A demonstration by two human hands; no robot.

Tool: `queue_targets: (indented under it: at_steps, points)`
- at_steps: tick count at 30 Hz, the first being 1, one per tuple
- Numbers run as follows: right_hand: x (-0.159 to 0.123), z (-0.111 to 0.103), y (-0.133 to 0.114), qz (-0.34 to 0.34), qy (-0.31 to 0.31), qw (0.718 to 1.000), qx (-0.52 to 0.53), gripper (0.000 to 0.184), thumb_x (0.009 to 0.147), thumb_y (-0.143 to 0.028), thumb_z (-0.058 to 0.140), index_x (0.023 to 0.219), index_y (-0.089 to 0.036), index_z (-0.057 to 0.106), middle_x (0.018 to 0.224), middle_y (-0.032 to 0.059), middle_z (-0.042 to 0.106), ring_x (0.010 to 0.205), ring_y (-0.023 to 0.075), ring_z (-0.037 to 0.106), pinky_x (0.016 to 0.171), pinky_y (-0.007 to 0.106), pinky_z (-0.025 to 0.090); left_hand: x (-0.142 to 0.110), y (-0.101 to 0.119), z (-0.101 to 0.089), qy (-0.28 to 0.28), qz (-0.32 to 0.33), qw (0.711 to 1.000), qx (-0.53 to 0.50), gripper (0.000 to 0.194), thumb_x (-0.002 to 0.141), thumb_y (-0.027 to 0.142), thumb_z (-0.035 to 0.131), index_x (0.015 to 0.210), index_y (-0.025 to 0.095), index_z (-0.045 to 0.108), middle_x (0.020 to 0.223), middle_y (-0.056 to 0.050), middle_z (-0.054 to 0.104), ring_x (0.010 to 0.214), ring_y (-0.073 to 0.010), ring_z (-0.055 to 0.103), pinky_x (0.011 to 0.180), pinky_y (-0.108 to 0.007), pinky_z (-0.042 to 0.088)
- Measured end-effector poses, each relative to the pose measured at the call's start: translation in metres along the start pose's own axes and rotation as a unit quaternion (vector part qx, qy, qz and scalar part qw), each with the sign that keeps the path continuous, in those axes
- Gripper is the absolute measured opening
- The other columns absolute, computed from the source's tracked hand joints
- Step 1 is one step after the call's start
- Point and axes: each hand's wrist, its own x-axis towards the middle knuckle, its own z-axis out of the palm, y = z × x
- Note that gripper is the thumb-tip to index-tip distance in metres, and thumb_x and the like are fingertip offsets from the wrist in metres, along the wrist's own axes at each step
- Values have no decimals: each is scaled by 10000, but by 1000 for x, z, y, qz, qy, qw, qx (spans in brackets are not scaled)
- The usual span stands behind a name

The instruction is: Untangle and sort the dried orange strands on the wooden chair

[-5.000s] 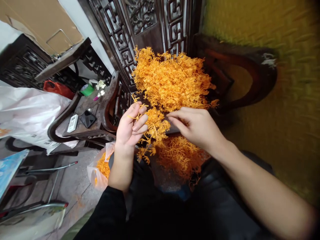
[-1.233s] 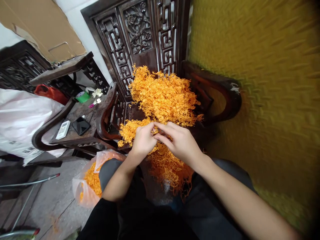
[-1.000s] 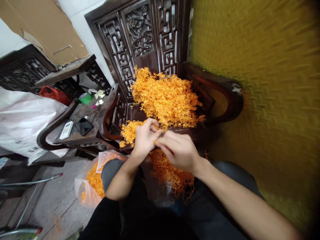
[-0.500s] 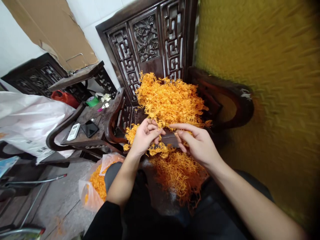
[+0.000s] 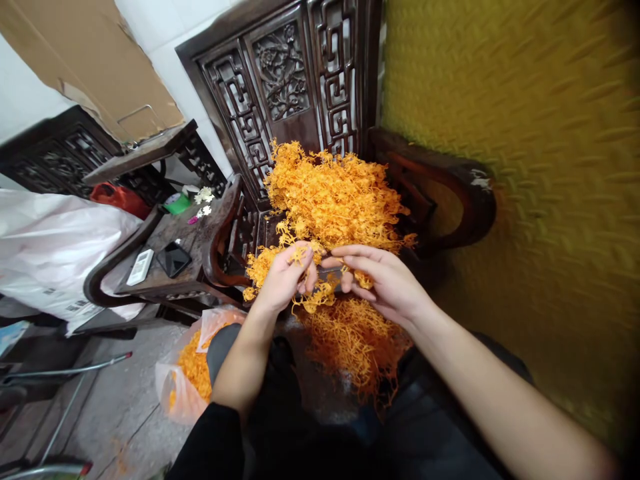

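My left hand (image 5: 287, 277) is closed, thumb and fingers pinching an orange branching sprig (image 5: 285, 233) whose thin curled tips stick out above and below the fingers. Close to its right, my right hand (image 5: 383, 277) is curled with its forefinger and thumb reaching toward the sprig. Small orange bits (image 5: 363, 279) show inside its fingers. Behind both hands a large heap of orange stringy sprigs (image 5: 335, 197) lies on the dark wooden chair seat. A smaller orange clump (image 5: 260, 267) sits left of my left hand. Below the hands is a tangle of darker orange strands (image 5: 357, 340), between my knees.
A carved chair back (image 5: 283, 70) rises behind the heap, with a curved armrest (image 5: 475, 193) at right. On the left side table (image 5: 165, 227) lie a black phone (image 5: 174, 259) and a white device (image 5: 141, 267). A plastic bag (image 5: 183, 393) of orange pieces stands on the floor.
My hands came together around an orange piece, then moved slightly apart. My left hand now holds a sprig rising over its fingers. The right fingers have stretched toward it.
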Motion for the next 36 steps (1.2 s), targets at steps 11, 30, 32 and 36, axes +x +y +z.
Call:
queue_targets:
  at_steps: [11,30,32,36]
  points:
    - [-10,10,4,-186,10,955,-230,288,909,-474,711,904,-186,712,627,-16,616,558,127,532,530,266,393,-4,1,10,11,2,987,162,366,924,506,666,798,163,655,654,-19,664,522,-119,604,532,-234,476]
    - [-6,14,16,-110,-36,966,-229,400,969,-527,566,1114,-165,657,761,-5,648,539,116,559,535,265,419,-4,-16,10,224,294,841,394,63,911,216,674,933,199,731,857,-46,726,763,-164,653,706,-267,491]
    - [-6,15,16,-154,6,948,-278,407,918,-544,653,1049,-160,685,848,34,694,739,163,645,676,286,476,-9,-17,15,195,336,812,436,123,895,159,660,980,198,740,885,-59,742,797,-172,677,737,-275,516]
    - [-11,19,16,-213,18,908,-362,284,972,-442,619,921,-168,679,888,35,715,842,175,645,777,297,459,-14,-13,15,166,377,759,504,185,877,99,621,1003,177,731,907,-71,747,817,-175,695,770,-284,544]
